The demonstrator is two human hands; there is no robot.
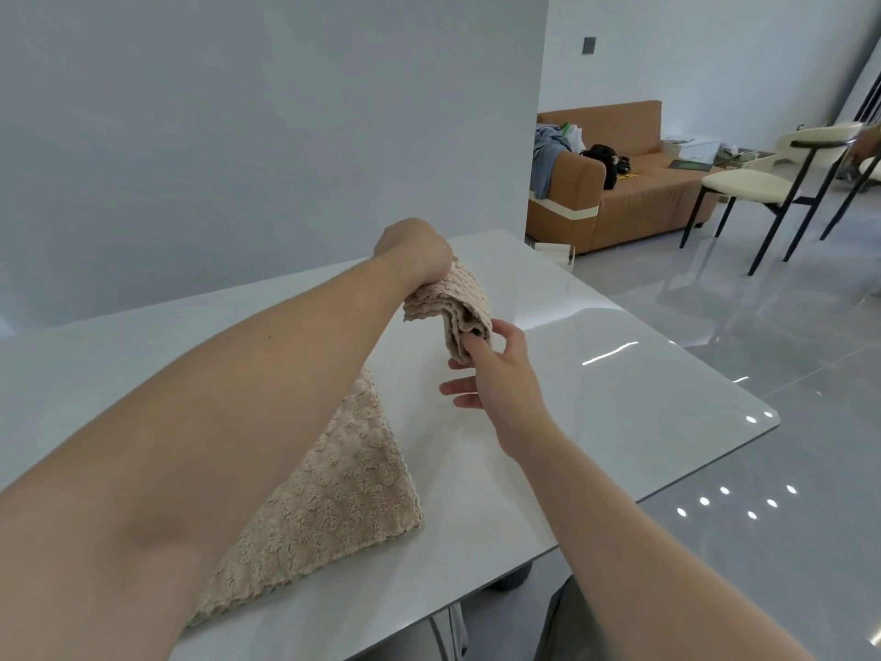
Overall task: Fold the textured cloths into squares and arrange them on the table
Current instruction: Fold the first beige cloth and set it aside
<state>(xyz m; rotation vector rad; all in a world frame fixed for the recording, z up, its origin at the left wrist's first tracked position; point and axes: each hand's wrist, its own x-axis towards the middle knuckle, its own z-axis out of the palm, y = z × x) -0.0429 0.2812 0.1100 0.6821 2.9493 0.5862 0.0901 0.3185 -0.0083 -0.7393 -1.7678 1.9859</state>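
Note:
A beige textured cloth (457, 307) hangs bunched above the white table (619, 398), gripped at its top by my left hand (414, 250), whose fingers are hidden in the fabric. My right hand (491, 369) pinches the cloth's lower hanging end between thumb and forefinger, its other fingers spread loosely. A second beige textured cloth (329, 498) lies flat on the table near the front edge, partly hidden under my left forearm.
A grey wall runs along the table's far side. Beyond the table's right edge is glossy grey floor with a brown sofa (634, 183) holding clothes and a black bag, and cream chairs (767, 183) with black legs.

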